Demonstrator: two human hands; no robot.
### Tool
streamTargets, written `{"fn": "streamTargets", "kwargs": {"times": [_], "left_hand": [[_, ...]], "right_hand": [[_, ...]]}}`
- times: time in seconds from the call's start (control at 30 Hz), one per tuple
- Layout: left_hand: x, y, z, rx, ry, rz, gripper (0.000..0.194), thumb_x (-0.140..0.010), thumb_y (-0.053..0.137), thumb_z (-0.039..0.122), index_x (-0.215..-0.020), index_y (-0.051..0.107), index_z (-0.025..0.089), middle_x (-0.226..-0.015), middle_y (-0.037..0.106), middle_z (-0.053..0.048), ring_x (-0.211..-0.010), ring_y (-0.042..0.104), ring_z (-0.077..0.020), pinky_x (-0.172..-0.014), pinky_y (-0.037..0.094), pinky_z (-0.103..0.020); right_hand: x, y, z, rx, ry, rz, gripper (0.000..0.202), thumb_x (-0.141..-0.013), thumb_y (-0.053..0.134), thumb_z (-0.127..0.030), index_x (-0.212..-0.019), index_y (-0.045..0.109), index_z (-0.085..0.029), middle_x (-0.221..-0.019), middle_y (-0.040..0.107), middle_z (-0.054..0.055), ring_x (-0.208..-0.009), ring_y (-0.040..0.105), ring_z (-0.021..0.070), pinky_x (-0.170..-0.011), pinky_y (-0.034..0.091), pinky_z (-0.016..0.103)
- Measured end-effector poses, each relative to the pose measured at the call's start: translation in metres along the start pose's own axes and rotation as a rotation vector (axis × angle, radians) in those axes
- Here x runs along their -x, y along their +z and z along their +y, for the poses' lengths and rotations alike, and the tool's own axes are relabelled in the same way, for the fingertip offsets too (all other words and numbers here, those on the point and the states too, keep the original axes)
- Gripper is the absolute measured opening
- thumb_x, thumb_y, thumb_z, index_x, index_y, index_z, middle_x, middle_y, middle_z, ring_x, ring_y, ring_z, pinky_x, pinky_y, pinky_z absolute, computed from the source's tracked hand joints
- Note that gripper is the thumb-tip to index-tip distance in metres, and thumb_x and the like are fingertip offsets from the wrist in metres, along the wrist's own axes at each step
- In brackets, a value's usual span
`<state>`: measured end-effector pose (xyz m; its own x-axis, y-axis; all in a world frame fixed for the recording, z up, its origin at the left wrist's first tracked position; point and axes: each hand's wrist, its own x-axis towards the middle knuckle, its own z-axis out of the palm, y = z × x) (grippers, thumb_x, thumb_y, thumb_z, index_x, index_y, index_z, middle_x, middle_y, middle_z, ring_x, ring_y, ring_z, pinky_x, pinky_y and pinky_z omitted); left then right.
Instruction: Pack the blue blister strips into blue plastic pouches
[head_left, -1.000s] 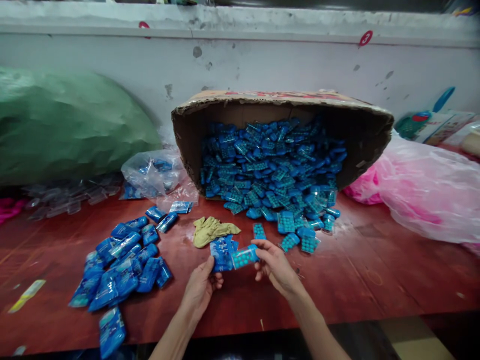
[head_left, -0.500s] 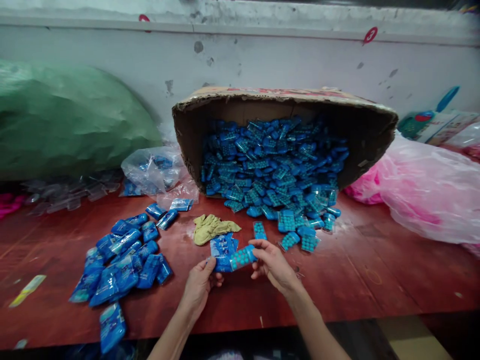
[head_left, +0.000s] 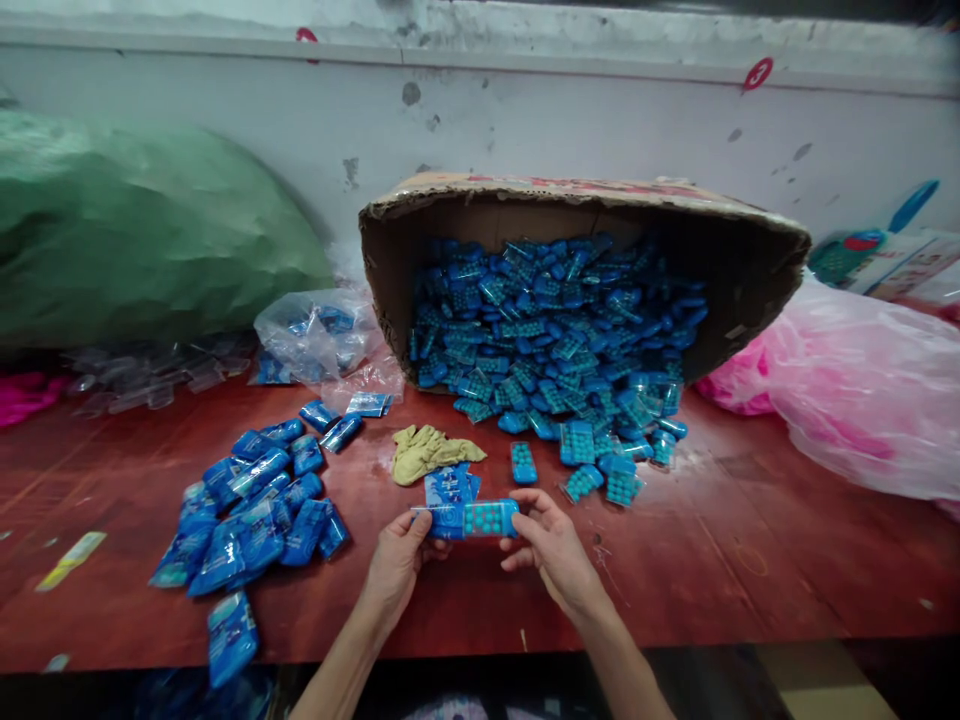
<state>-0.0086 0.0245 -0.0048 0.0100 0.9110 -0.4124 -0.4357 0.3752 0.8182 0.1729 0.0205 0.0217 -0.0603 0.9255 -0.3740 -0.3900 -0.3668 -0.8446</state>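
Observation:
My left hand (head_left: 401, 553) pinches a flat blue printed pouch (head_left: 448, 521) by its left end. My right hand (head_left: 553, 548) grips the blue-capped end of a clear plastic case filled with turquoise balls (head_left: 486, 518). The case and the pouch are in line and meet end to end; whether the case's tip is inside the pouch I cannot tell. Just behind them lie more flat blue pouches (head_left: 448, 484) and a crumpled yellowish glove or cloth (head_left: 429, 452). One loose ball-filled case (head_left: 523, 462) lies beyond my right hand.
A tipped cardboard box (head_left: 769, 275) spills many ball-filled cases (head_left: 555, 330). Blue wrapped packs (head_left: 255, 520) are heaped on the left of the red table (head_left: 697, 560). A green sack (head_left: 150, 240), a clear bag (head_left: 315, 330) and a pinkish plastic bag (head_left: 862, 380) stand around.
The case has levelled from a slant and come into line with the pouch, its end now against the pouch. The whole view has shifted slightly.

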Motion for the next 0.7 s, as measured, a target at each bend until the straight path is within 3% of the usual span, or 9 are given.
{"fn": "streamTargets", "kwargs": {"times": [0.37,0.57,0.7], "left_hand": [[0.002,0.001,0.002,-0.005,0.01,0.006,0.03,-0.058,0.07,0.039,-0.064,0.058,0.012,-0.047,0.058,0.001,-0.045,0.053,-0.0104,-0.047,0.044,-0.022],[0.004,0.006,0.0,0.061,-0.024,0.053,0.027,-0.06,0.071,0.032,-0.074,0.059,0.013,-0.06,0.065,-0.001,-0.053,0.059,-0.012,-0.051,0.048,-0.023],[0.007,0.012,0.0,0.204,-0.15,0.067,0.022,-0.064,0.068,0.029,-0.078,0.057,0.016,-0.068,0.068,-0.001,-0.063,0.063,-0.0143,-0.059,0.051,-0.026]], "right_hand": [[0.008,0.003,0.014,-0.016,-0.091,0.046,0.035,-0.064,0.07,-0.033,-0.089,0.048,-0.018,-0.071,0.055,-0.003,-0.054,0.06,0.0114,-0.04,0.053,0.022],[0.015,0.013,0.038,0.009,-0.1,0.078,0.034,-0.067,0.066,-0.035,-0.088,0.045,-0.02,-0.07,0.054,-0.003,-0.056,0.06,0.0129,-0.041,0.052,0.023],[0.02,0.017,0.057,0.204,-0.3,0.143,0.022,-0.075,0.058,-0.03,-0.09,0.047,-0.02,-0.079,0.055,0.001,-0.066,0.059,0.0144,-0.05,0.052,0.025]]}}
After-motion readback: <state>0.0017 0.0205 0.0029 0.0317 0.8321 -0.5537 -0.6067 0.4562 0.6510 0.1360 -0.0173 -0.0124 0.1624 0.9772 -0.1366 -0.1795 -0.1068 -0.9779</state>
